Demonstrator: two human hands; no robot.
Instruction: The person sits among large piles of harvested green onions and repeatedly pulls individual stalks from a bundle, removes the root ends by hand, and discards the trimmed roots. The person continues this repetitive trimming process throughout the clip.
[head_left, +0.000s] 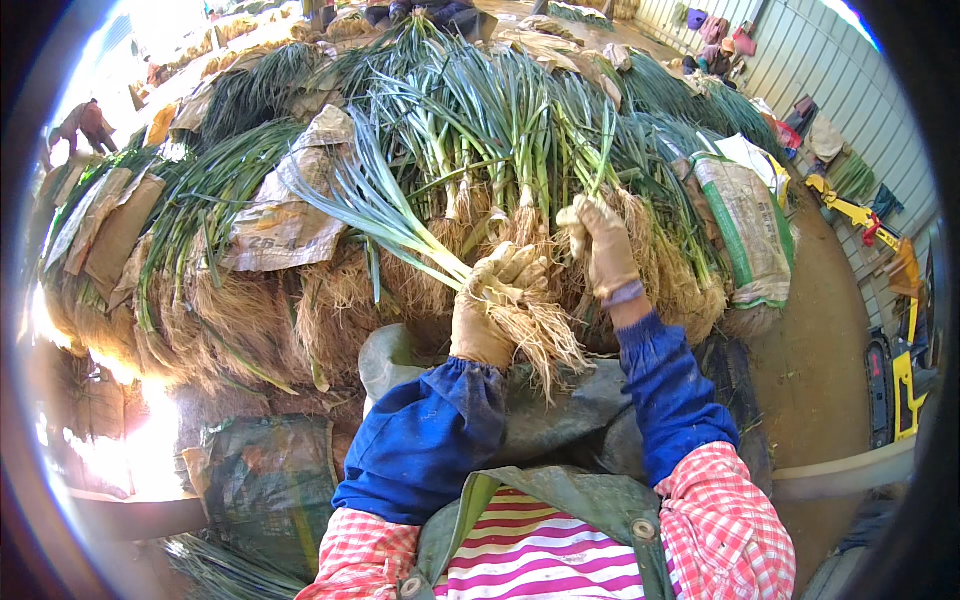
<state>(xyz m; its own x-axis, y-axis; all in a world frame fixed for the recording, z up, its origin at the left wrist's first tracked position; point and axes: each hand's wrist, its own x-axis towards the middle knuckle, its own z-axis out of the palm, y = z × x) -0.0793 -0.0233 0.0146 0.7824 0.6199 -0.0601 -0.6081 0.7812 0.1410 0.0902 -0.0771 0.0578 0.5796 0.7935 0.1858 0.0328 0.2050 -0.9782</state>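
My left hand (484, 322), in a tan work glove, grips a small bunch of green onions (439, 255). Their blue-green leaves point up and left, and pale tangled roots (536, 330) spill out to the lower right. To its right, my gloved right hand (607, 244) is raised with its fingers curled closed. A green onion stalk (598, 176) rises from the top of that fist; its lower end is hidden by the glove. Right behind both hands stands a heap of green onions (517, 127), leaves upward, their shaggy roots facing me.
Woven sacks (289, 202) lie over the heap at left; a green-edged sack (742, 225) leans at right. More onion rows (255, 90) stretch behind. People work at far left (90, 124) and far right (720, 60). Yellow machinery (904, 382) stands by the metal wall (855, 90).
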